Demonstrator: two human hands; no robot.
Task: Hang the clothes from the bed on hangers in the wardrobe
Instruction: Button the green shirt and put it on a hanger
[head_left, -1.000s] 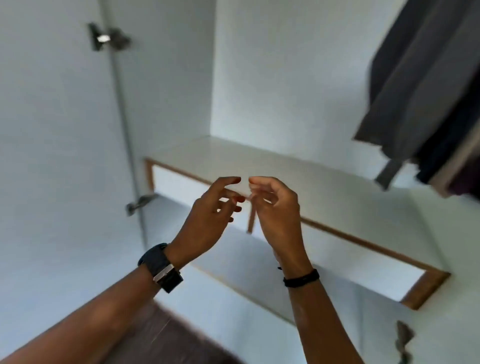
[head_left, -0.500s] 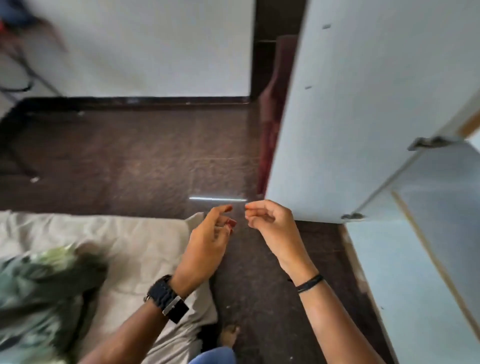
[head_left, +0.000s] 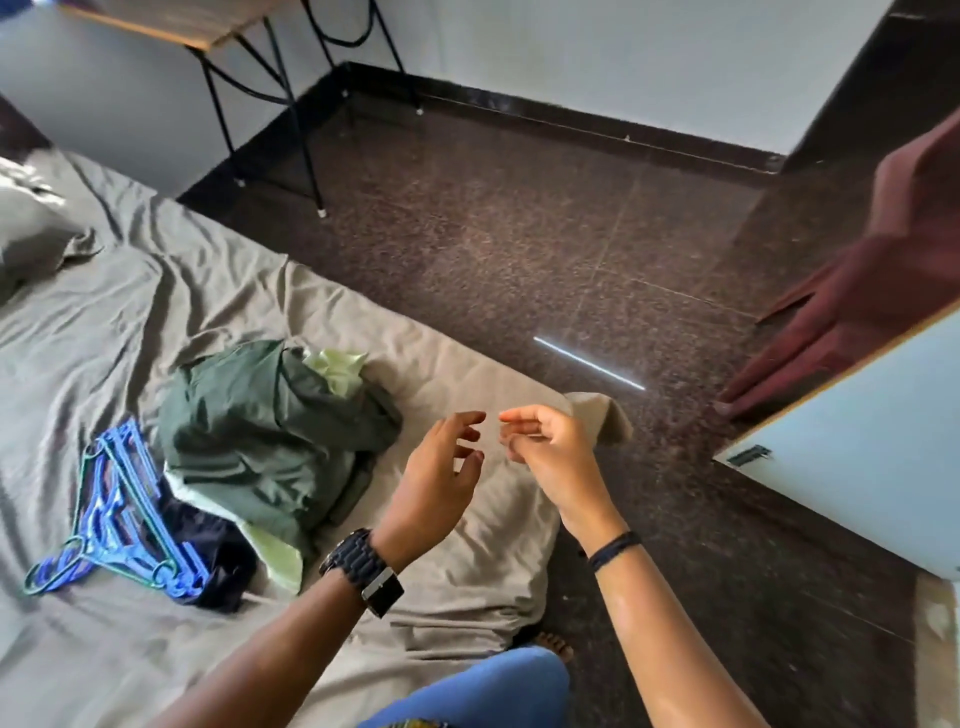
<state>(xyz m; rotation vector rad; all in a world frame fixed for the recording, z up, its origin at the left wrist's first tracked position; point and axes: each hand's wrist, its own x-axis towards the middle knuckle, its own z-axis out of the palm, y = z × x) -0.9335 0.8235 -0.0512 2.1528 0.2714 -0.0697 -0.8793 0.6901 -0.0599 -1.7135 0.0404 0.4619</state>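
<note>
Both hands are raised above the near corner of the bed (head_left: 156, 291), fingertips close together but apart, holding nothing. The left hand (head_left: 441, 478) has fingers loosely spread; the right hand (head_left: 545, 447) has fingers loosely curled around no object.

Remaining clothes lie on the bed to the left of the hands: a crumpled dark green garment (head_left: 260, 431) of soft matte cloth, with a pale green, slightly glossy piece (head_left: 337, 371) showing at its top and lower edge. A dark navy garment (head_left: 213, 561) lies partly under it. Just beside, touching the navy cloth, sits a stack of thin blue and green plastic hangers (head_left: 119, 509), triangular, hooks pointing toward the near left.

The bedsheet is grey-beige and heavily creased. The white wardrobe door (head_left: 857, 457) stands open at right, a maroon garment (head_left: 883, 291) hanging past its top edge.

Risks, as judged: the hangers are nested, so lifting one may drag others or snag the navy cloth. The glossy pale piece looks slippery and may slide off a hanger. Garments are tangled; pulling one may bring another to the floor
</note>
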